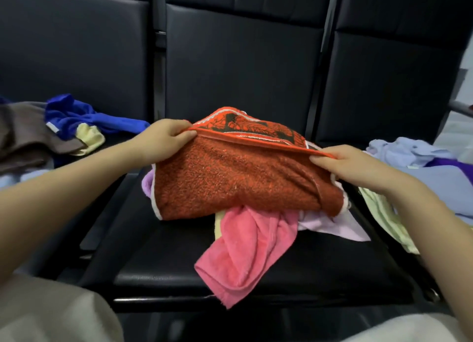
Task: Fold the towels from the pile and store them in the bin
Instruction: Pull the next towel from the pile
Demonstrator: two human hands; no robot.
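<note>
An orange-red towel [235, 177] with a dark printed pattern is held up over the middle black seat [163, 259]. My left hand [163, 139] pinches its upper left edge. My right hand [350, 165] pinches its upper right edge. The towel is doubled over, its hem stretched between both hands. Under it lie a pink towel [243, 249], a lilac towel [340, 226] and a bit of purple cloth [147, 185]. No bin is in view.
On the left seat lie a blue towel [84, 117], a brown towel [23, 134] and a pale yellow one [89, 138]. On the right seat lie light blue towels [414, 152], a purple one [450, 166] and a pale yellow-green one [384, 216]. Black seat backs [240, 60] stand behind.
</note>
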